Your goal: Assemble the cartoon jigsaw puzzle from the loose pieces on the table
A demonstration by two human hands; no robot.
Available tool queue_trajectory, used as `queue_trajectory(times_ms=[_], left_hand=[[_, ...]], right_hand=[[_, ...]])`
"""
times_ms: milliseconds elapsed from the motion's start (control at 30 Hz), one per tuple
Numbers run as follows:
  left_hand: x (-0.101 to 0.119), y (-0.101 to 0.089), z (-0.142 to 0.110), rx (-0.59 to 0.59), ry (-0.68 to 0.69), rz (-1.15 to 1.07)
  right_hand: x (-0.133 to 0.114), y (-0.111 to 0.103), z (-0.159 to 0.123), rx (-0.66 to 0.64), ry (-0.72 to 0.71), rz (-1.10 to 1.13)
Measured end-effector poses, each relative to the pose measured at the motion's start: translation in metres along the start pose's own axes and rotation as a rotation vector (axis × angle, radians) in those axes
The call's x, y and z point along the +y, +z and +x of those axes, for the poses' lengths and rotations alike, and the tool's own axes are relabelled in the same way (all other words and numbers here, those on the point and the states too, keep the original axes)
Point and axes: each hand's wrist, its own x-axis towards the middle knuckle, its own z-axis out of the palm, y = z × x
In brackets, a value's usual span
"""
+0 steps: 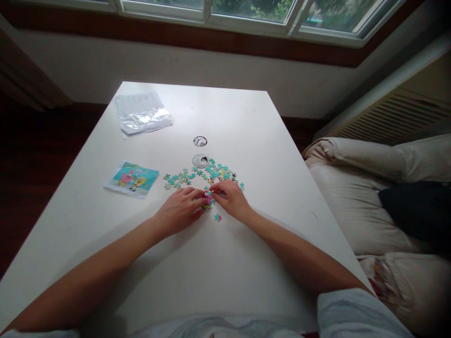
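My left hand (182, 208) rests on the table with curled fingertips gripping the edge of a small cluster of pink jigsaw puzzle pieces (208, 199). From the other side my right hand (230, 197) pinches at the same cluster, its thumb and forefinger together; the exact piece between them is too small to make out. Loose, mostly teal jigsaw pieces (181, 178) spread in an arc beyond both hands. Nearer to me lies a separate teal and pink pair of pieces (217, 218). A cartoon picture sheet (134, 179) lies left of my left hand.
The white table (225, 277) carries a clear plastic packet with papers (143, 112) at its far left. Two round metallic discs (200, 160) sit just past the pieces. A cream sofa (355, 202) with a dark cloth (419, 216) stands along the right; a window (246, 11) is ahead.
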Motion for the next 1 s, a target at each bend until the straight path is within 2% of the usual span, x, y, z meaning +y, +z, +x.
queue_trajectory(times_ms=[300, 567, 733, 1000], left_hand=[[0.003, 0.001, 0.001, 0.026, 0.000, -0.005], [0.005, 0.010, 0.003, 0.050, -0.011, 0.045], [0.005, 0.012, 0.003, 0.049, -0.004, 0.057], [0.004, 0.017, 0.005, 0.055, -0.010, 0.054]], right_hand=[[-0.002, 0.000, -0.002, -0.001, -0.055, -0.135], [-0.002, -0.002, -0.003, 0.002, -0.073, -0.142], [0.005, -0.009, -0.002, -0.007, -0.111, -0.074], [0.015, -0.024, -0.002, -0.094, -0.264, -0.044]])
